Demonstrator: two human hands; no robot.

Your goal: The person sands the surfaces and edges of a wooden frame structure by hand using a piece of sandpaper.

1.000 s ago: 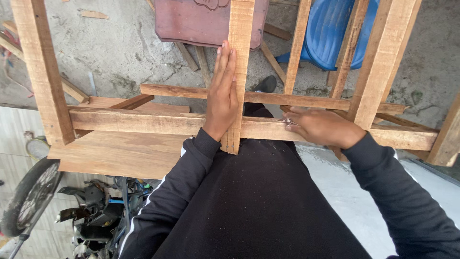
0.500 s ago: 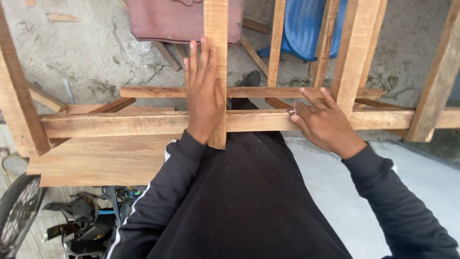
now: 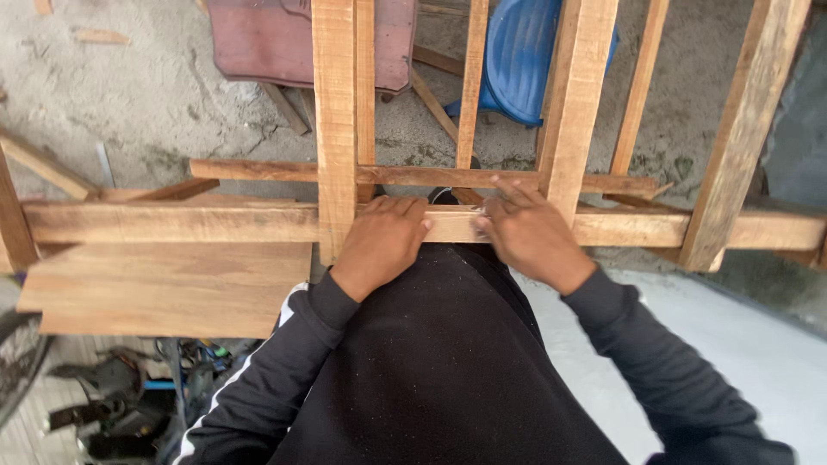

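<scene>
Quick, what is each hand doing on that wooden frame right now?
Left hand: curled on the horizontal rail, gripping nothing that shows.
Right hand: open, fingers spread on that rail.

A wooden frame of rails and uprights fills the head view. The left hand rests with its fingers curled over the near horizontal rail, just beside the broad upright board that crosses it. The right hand lies flat on the same rail, its fingertips touching a second upright and reaching toward the thinner far rail. A flat wooden panel sits below the rail's left end. Beyond the frame, on the concrete floor, stand a reddish-brown chair and a blue plastic chair.
</scene>
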